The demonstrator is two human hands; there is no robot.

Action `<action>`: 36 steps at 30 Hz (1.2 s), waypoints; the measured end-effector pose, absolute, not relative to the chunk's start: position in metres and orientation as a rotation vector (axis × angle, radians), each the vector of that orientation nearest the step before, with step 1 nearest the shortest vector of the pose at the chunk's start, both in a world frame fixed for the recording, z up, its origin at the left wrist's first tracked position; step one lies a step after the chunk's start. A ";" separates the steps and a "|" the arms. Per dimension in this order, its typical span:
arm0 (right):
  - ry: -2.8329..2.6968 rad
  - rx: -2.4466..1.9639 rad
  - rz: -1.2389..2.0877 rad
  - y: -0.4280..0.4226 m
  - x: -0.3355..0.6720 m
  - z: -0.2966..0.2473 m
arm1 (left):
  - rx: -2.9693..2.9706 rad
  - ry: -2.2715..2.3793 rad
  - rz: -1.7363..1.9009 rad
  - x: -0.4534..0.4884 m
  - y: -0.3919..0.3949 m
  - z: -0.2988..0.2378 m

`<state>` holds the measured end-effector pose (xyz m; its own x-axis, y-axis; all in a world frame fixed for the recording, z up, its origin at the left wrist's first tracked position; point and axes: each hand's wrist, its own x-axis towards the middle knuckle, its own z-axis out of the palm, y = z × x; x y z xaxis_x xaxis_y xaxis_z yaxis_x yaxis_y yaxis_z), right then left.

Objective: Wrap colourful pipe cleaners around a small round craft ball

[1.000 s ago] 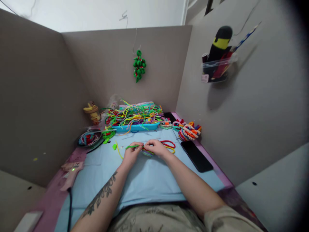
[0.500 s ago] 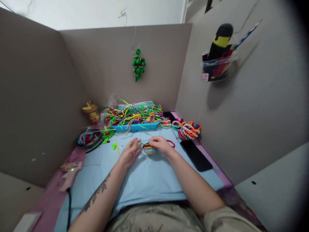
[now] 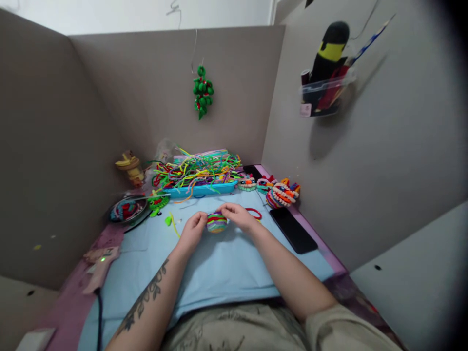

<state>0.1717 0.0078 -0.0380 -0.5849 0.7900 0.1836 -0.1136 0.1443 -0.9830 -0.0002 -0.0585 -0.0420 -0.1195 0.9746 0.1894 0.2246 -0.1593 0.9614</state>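
Between my two hands is a small round piece of striped, coloured pipe cleaners [image 3: 217, 223], banded in red, green, purple and yellow. My left hand [image 3: 195, 226] has its fingers closed on the piece's left edge. From the upper right, my right hand [image 3: 236, 214] pinches its top rim. Just beyond the right hand lies a red pipe cleaner loop [image 3: 255, 212]. A yellow pipe cleaner strip [image 3: 174, 225] and a bright green bit [image 3: 168, 221] rest on the blue cover [image 3: 226, 273] to the left.
A blue tray [image 3: 204, 190] heaped with pipe cleaners stands at the back. Finished striped figures [image 3: 281, 194] and a black phone [image 3: 293, 230] lie right. On the left are a pink glue gun [image 3: 100, 270], a round dish [image 3: 127, 210] and a green figure [image 3: 158, 202].
My left hand has closed from spread fingers onto the piece's left edge. The striped piece now shows fuller between the hands. The whole view has shifted slightly.
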 end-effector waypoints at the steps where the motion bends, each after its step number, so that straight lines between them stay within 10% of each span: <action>1: -1.640 -0.630 1.605 0.008 0.173 -0.038 | 1.378 1.354 1.366 -0.002 -0.059 -0.042; 26: -1.515 -0.602 1.666 0.006 0.170 -0.041 | 1.350 1.319 1.205 0.008 -0.069 -0.026; 36: -2.159 -0.568 0.933 -0.002 0.182 -0.028 | 1.431 1.288 1.110 0.002 -0.067 -0.035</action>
<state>0.1820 -0.0025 -0.0284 -0.6541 0.6216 0.4310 0.1119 0.6430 -0.7576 0.0022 -0.0666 -0.0346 0.0602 0.9966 0.0559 0.2025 -0.0670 0.9770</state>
